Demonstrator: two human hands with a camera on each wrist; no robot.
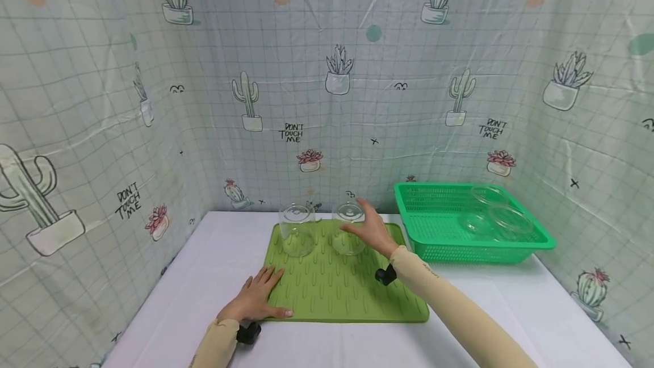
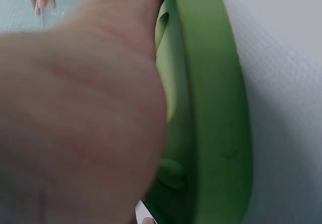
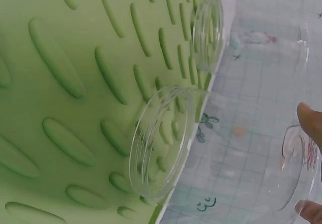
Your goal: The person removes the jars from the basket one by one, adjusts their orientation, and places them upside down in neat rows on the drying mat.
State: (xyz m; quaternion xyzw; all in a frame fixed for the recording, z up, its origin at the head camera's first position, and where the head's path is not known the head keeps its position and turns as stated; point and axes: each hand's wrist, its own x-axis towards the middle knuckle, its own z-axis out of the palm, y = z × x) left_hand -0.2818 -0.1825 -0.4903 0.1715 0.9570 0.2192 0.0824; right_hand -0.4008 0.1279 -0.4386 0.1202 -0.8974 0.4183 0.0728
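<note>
My right hand [image 1: 374, 233] has its thumb and fingers around the upper end of a clear cup [image 1: 343, 241], which stands bottom-up on a green ribbed mat [image 1: 327, 300]. In the right wrist view, the fingertips [image 3: 311, 121] lie at the base end of this cup [image 3: 226, 153], while its rim rests on the mat. A second clear cup [image 1: 298, 237] stands bottom-up to its left. My left hand [image 1: 255, 295] lies flat with spread fingers on the mat's left front corner, also visible close up in the left wrist view.
Right of the mat, a green mesh basket [image 1: 475, 253] holds clear cups [image 1: 511, 221] in its right part. The white table [image 1: 219, 254] borders the mat. A cactus-print cloth [image 1: 306, 61] hangs behind and along both sides.
</note>
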